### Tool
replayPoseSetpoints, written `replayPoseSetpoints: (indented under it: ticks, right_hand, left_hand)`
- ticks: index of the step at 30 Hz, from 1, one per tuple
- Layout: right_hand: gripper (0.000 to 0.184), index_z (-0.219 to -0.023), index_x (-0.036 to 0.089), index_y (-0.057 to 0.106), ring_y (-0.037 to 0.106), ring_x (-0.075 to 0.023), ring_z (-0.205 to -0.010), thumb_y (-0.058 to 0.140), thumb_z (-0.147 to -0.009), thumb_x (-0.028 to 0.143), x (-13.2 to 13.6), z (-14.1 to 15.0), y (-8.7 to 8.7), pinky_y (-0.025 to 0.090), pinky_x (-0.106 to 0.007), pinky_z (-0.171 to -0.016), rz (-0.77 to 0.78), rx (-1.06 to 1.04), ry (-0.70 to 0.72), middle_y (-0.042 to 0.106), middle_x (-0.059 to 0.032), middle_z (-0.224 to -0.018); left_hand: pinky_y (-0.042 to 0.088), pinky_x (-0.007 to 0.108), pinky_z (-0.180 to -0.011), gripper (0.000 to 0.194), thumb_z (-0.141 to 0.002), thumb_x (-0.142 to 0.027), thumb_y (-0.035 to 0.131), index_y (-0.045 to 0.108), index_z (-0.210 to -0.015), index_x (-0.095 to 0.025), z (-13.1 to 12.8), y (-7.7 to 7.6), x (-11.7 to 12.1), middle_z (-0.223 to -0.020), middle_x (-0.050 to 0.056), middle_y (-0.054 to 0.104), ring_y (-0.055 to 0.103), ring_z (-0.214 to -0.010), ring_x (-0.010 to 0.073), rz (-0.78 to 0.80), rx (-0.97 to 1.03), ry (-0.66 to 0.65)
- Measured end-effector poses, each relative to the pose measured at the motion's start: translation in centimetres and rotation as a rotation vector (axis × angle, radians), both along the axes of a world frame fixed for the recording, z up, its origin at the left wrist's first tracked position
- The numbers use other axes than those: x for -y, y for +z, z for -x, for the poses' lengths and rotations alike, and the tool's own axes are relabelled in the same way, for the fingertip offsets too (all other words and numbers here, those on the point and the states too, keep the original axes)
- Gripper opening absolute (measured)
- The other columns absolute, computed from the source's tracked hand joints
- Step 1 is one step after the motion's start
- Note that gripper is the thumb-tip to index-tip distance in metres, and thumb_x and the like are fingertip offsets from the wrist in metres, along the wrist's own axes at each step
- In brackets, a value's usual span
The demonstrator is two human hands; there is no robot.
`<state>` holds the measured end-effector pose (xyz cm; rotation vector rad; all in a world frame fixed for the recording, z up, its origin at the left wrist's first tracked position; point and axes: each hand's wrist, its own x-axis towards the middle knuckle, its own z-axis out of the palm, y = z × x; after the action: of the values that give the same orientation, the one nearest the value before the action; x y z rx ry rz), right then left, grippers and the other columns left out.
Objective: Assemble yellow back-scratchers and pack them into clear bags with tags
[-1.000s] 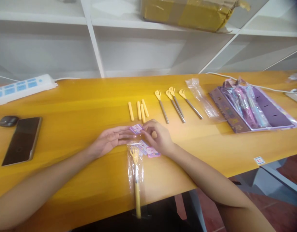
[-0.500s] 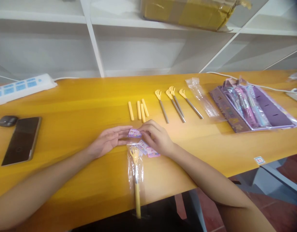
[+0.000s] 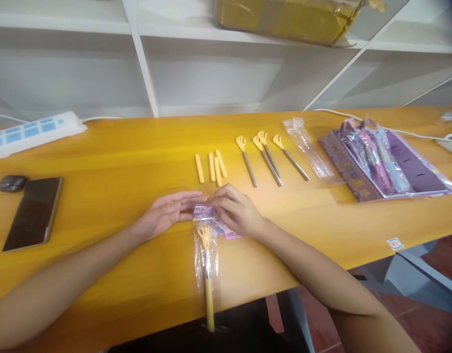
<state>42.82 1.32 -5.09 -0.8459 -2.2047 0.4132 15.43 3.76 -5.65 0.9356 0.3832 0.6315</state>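
My left hand (image 3: 167,214) lies open on its side, fingers stretched toward a small purple printed card (image 3: 202,211). My right hand (image 3: 237,212) is pinched at the card's right edge, its fingertips partly hidden. The card's lower edge meets the top of a clear plastic bag (image 3: 215,267). Inside the bag is a back scratcher (image 3: 208,279) with a cream claw, a metal shaft and a yellow handle, whose end juts past the table edge. More purple cards (image 3: 231,234) lie partly under my right hand.
Several yellow handles (image 3: 199,168) and several claw-headed metal rods (image 3: 250,164) lie beyond my hands. At the right are a clear bag (image 3: 310,147) and a purple box (image 3: 419,169) with wrapped items. A phone (image 3: 33,213), a mouse (image 3: 12,183) and a power strip (image 3: 38,135) are at left.
The purple card has come down toward me, from above the bag to its top edge. My right hand has moved slightly with it; my left hand stays almost still.
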Motion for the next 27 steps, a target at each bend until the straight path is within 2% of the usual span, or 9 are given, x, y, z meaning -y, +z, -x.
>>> replayPoseSetpoints:
  ticks: [10, 17, 21, 25, 27]
  right_hand:
    - [0.041, -0.137, 0.024, 0.061, 0.059, -0.0176, -0.093, 0.058, -0.098, 0.012, 0.43, 0.33, 0.14, 0.058, -0.032, -0.076, 0.055, 0.044, 0.038, 0.051, -0.0098, -0.113]
    - [0.038, -0.134, 0.023, 0.064, 0.054, -0.0134, -0.083, 0.059, -0.098, 0.012, 0.65, 0.59, 0.21, 0.054, -0.031, -0.072, 0.066, 0.060, 0.073, 0.046, -0.0089, -0.114]
    - [0.038, -0.134, 0.025, 0.060, 0.056, -0.0130, -0.080, 0.057, -0.098, 0.012, 0.65, 0.41, 0.55, 0.056, -0.031, -0.070, 0.048, 0.033, -0.004, 0.047, -0.0088, -0.116]
    - [0.039, -0.136, 0.023, 0.051, 0.060, -0.0089, -0.071, 0.062, -0.099, 0.016, 0.44, 0.30, 0.24, 0.059, -0.030, -0.068, 0.123, -0.100, -0.128, 0.053, -0.0119, -0.129]
    - [0.038, -0.135, 0.022, 0.051, 0.060, -0.0081, -0.067, 0.065, -0.099, 0.019, 0.24, 0.36, -0.12, 0.058, -0.028, -0.066, 0.154, -0.134, -0.135, 0.060, -0.0094, -0.121]
  left_hand:
    - [0.042, 0.057, -0.120, 0.050, -0.103, -0.035, 0.057, 0.061, -0.149, -0.018, -0.06, -0.06, -0.03, -0.160, 0.020, 0.053, 0.049, -0.149, 0.0373, -0.002, 0.015, -0.006]
    - [0.039, 0.059, -0.122, 0.050, -0.102, -0.036, 0.059, 0.062, -0.148, -0.018, -0.05, 0.02, 0.02, -0.158, 0.020, 0.055, 0.049, -0.149, 0.0386, -0.017, 0.011, -0.015]
    - [0.039, 0.058, -0.122, 0.050, -0.102, -0.036, 0.058, 0.061, -0.149, -0.018, -0.01, -0.03, 0.00, -0.159, 0.019, 0.054, 0.047, -0.150, 0.0382, -0.023, -0.003, -0.011]
    - [0.038, 0.059, -0.123, 0.052, -0.102, -0.039, 0.058, 0.060, -0.149, -0.017, -0.03, 0.26, -0.01, -0.159, 0.021, 0.053, 0.047, -0.150, 0.0393, -0.026, -0.018, -0.026]
    - [0.037, 0.058, -0.123, 0.052, -0.102, -0.040, 0.059, 0.061, -0.149, -0.017, -0.09, 0.42, 0.00, -0.159, 0.021, 0.054, 0.047, -0.150, 0.0391, -0.038, -0.026, -0.033]
